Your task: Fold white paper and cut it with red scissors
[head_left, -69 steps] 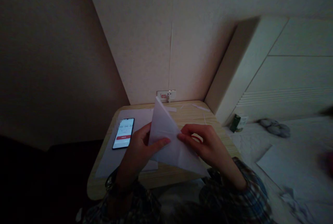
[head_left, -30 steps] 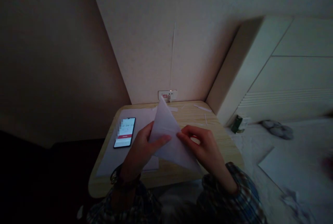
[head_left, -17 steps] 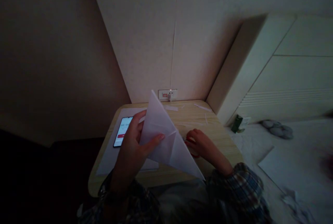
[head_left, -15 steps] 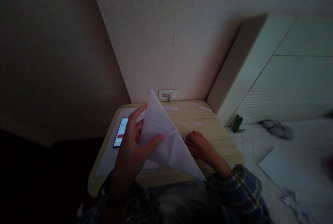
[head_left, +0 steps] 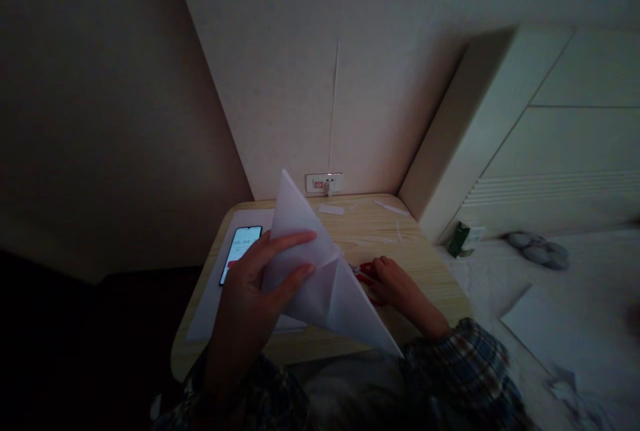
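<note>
A white sheet of paper (head_left: 310, 271), folded into a triangle with creases near its middle, is held up over the table by my left hand (head_left: 255, 291). Thumb and index finger lie across its near face; the other fingers are hidden behind it. Red-handled scissors (head_left: 369, 271) are on the table to the right of the paper, their blade tips partly covered by it. My right hand (head_left: 397, 287) has its fingers closed around the scissors' handles.
A lit phone (head_left: 239, 254) lies on white paper sheets (head_left: 203, 311) at the left of the wooden table (head_left: 435, 271). Paper scraps (head_left: 331, 209) lie along the back, below a wall socket (head_left: 324, 183). To the right, a green-and-white box (head_left: 463, 239) stands on a pale surface.
My left index finger has come from behind the paper onto its near face. The folded paper has tilted slightly, and more of the red scissors shows at my right hand.
</note>
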Tool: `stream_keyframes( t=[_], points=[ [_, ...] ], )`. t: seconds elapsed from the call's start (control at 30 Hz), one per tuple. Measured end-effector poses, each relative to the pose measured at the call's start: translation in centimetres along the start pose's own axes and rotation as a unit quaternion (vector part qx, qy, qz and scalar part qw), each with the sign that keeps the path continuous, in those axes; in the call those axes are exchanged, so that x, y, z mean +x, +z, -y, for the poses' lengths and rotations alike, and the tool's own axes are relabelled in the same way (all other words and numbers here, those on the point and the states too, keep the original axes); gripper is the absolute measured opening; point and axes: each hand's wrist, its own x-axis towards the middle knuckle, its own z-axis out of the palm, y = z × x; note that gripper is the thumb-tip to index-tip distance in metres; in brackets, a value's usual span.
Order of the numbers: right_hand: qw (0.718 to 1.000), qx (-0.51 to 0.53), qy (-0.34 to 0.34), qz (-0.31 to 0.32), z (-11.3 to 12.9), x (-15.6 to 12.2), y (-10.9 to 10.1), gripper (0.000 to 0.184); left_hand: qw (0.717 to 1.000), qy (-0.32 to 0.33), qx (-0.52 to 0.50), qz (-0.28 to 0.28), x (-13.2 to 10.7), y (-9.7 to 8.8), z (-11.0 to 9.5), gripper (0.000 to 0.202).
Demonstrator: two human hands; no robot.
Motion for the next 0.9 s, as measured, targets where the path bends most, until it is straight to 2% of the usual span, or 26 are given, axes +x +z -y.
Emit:
stream_keyframes(
  t=[0.07,0.17,0.33,0.37,0.43,0.5,0.57,0.63,0.73,0.9],
  points=[
    [1.000,0.029,0.000,-0.006,-0.2,0.0,-0.1,0.004,1.000,-0.012,0.004,-0.001,-0.2,0.0,-0.1,0.024],
    [0.996,0.087,0.002,-0.016,-0.3,-0.2,-0.9,0.015,1.000,-0.021,0.014,-0.001,-0.4,-0.1,-0.3,0.024],
    [0.973,0.232,-0.016,0.009,1.3,-1.0,-4.2,0.020,1.000,-0.004,0.003,-0.001,-0.3,0.0,-0.4,0.023],
    [0.962,0.273,-0.023,0.019,1.9,-1.1,-5.0,0.023,1.000,-0.002,0.005,0.001,-0.3,0.0,-0.4,0.023],
    [0.893,0.448,-0.017,0.028,3.5,-1.5,-6.3,0.030,1.000,0.005,0.018,0.010,-0.3,-0.1,-0.5,0.023],
    [0.842,0.539,-0.025,0.012,5.2,-1.8,-7.4,0.035,0.999,0.015,0.036,0.017,-0.2,-0.2,-0.6,0.022],
    [0.819,0.573,-0.032,0.000,6.6,-2.0,-8.1,0.028,0.998,0.027,0.052,0.018,-0.2,-0.3,-0.7,0.021],
    [0.800,0.597,-0.052,0.014,7.6,-2.2,-8.5,0.033,0.997,0.035,0.061,0.015,-0.2,-0.3,-0.8,0.022],
    [0.793,0.601,-0.091,0.030,8.3,-2.3,-8.9,0.040,0.998,0.035,0.057,0.004,-0.3,-0.2,-0.9,0.023],
    [0.817,0.560,-0.115,0.072,8.1,-2.1,-8.9,0.043,0.999,0.027,0.036,-0.016,-0.2,0.4,-0.8,0.022]
  ],
)
